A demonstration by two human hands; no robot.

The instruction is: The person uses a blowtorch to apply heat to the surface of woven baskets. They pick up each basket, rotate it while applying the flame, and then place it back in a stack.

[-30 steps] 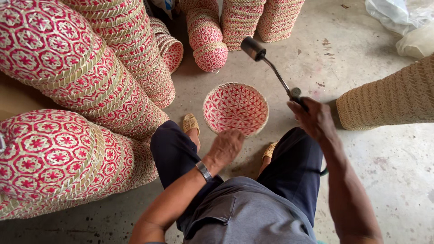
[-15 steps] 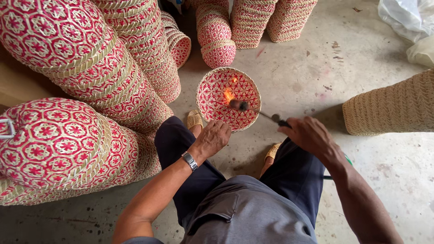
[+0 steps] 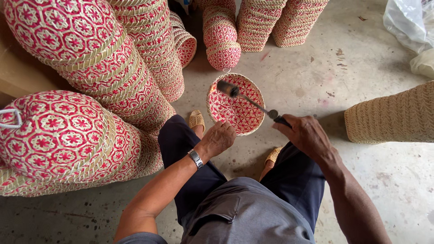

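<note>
The left hand (image 3: 219,138) pinches the near rim of a red woven basket (image 3: 237,110); the right hand (image 3: 305,133) grips a torch (image 3: 246,98) over it. Stacked baskets (image 3: 108,68) lie left.

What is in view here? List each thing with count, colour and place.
Small woven basket: one, red and tan, on the floor between the feet, held at its rim.
Torch: one, dark metal, nozzle over the basket.
Stacked woven baskets: many, red and tan, left and top.
Plain woven basket: one, tan, right edge.
Plastic bag: white, top right.
Floor: grey concrete.
Sandals: two, tan.
Wristwatch: one, silver, left wrist.
Left hand: on basket rim.
Right hand: grip on the torch.
</note>
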